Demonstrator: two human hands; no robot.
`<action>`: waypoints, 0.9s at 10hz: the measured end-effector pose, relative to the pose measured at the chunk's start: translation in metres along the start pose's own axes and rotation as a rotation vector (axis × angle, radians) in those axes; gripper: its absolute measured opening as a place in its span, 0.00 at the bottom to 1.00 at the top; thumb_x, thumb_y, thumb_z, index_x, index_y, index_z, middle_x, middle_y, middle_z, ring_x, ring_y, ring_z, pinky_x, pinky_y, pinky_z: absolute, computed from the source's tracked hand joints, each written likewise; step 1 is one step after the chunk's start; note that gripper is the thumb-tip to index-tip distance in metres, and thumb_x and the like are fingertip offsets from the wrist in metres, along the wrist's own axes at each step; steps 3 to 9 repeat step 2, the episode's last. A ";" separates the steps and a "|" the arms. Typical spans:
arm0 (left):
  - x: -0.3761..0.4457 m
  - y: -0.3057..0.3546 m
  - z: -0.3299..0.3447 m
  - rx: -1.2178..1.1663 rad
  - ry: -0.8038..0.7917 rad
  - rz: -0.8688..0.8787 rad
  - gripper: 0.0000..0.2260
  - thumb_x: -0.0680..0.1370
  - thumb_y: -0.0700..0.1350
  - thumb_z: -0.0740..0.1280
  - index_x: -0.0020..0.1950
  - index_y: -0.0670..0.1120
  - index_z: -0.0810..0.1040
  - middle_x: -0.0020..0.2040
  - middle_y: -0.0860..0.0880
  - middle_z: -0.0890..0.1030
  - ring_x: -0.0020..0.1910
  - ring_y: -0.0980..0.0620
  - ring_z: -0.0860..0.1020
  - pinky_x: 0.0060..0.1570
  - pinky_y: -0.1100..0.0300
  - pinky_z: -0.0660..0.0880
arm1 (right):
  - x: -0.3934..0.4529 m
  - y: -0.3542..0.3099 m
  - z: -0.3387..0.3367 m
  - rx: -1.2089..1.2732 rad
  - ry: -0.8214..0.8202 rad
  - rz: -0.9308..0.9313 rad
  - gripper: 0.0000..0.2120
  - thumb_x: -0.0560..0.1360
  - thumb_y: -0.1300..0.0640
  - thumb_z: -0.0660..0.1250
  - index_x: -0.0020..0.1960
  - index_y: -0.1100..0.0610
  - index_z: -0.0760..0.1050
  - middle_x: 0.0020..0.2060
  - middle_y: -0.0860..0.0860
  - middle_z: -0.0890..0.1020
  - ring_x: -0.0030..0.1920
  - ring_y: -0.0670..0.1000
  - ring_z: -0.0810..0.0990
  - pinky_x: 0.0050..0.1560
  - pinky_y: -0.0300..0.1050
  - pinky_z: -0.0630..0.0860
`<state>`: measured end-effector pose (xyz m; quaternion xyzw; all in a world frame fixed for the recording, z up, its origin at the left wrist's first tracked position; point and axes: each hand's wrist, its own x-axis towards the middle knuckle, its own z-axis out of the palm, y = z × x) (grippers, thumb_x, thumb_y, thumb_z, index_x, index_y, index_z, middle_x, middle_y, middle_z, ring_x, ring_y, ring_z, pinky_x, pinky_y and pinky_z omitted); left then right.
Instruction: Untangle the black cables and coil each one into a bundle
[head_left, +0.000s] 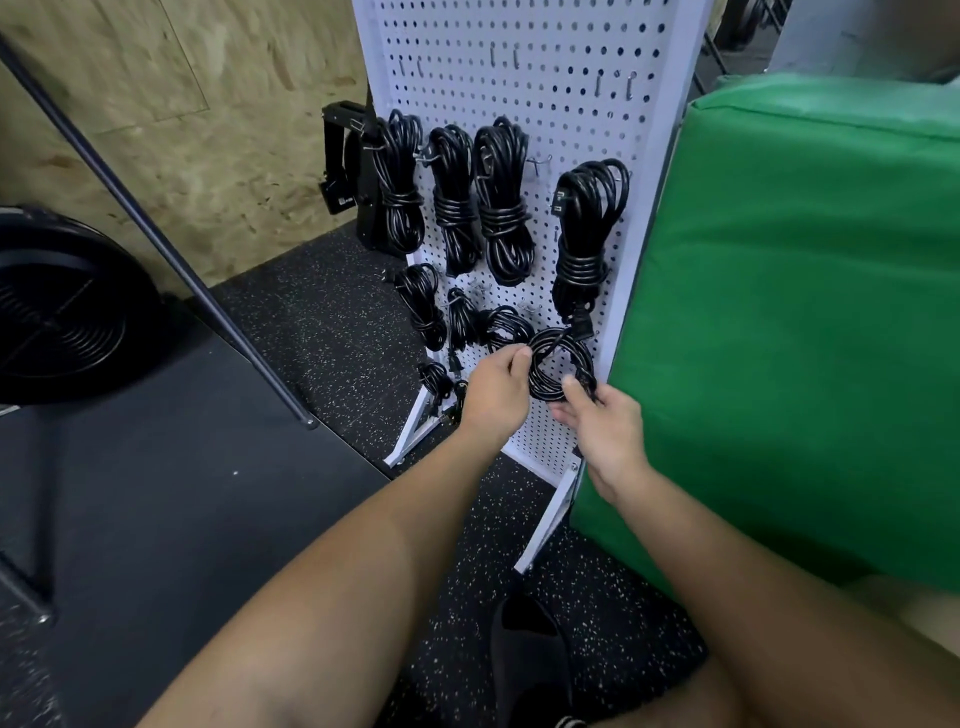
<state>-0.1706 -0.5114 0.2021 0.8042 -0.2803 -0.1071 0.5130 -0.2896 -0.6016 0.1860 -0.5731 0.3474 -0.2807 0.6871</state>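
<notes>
A small round coil of black cable (558, 358) is held in front of the lower part of a white pegboard stand (582, 78). My left hand (496, 392) pinches the coil's left side. My right hand (605, 428) grips its lower right side, where the plug end sits. Several larger black cable bundles (501, 208) hang from hooks across the board's middle, and one tall bundle (587, 234) hangs just above the coil I hold. Smaller bundles (423, 301) hang lower on the left.
A big green padded block (810, 312) stands right against the pegboard stand. A dark metal pole (156, 234) slants down to the speckled black floor on the left, beside a round black fan (57, 306). A black shoe (530, 654) is below my arms.
</notes>
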 end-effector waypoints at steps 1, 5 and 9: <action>-0.002 0.001 0.003 0.005 -0.005 -0.006 0.15 0.90 0.50 0.62 0.69 0.45 0.83 0.54 0.54 0.85 0.51 0.56 0.79 0.56 0.59 0.74 | -0.006 0.003 0.000 0.129 -0.010 0.082 0.07 0.84 0.55 0.74 0.57 0.59 0.84 0.51 0.56 0.90 0.53 0.53 0.91 0.64 0.51 0.85; -0.008 -0.007 -0.003 0.010 -0.047 0.001 0.16 0.89 0.50 0.65 0.76 0.47 0.79 0.66 0.55 0.83 0.63 0.55 0.80 0.66 0.59 0.74 | -0.012 0.005 -0.001 0.143 -0.032 0.185 0.07 0.84 0.57 0.73 0.58 0.61 0.81 0.53 0.60 0.89 0.53 0.55 0.91 0.63 0.53 0.86; -0.008 -0.007 -0.003 0.010 -0.047 0.001 0.16 0.89 0.50 0.65 0.76 0.47 0.79 0.66 0.55 0.83 0.63 0.55 0.80 0.66 0.59 0.74 | -0.012 0.005 -0.001 0.143 -0.032 0.185 0.07 0.84 0.57 0.73 0.58 0.61 0.81 0.53 0.60 0.89 0.53 0.55 0.91 0.63 0.53 0.86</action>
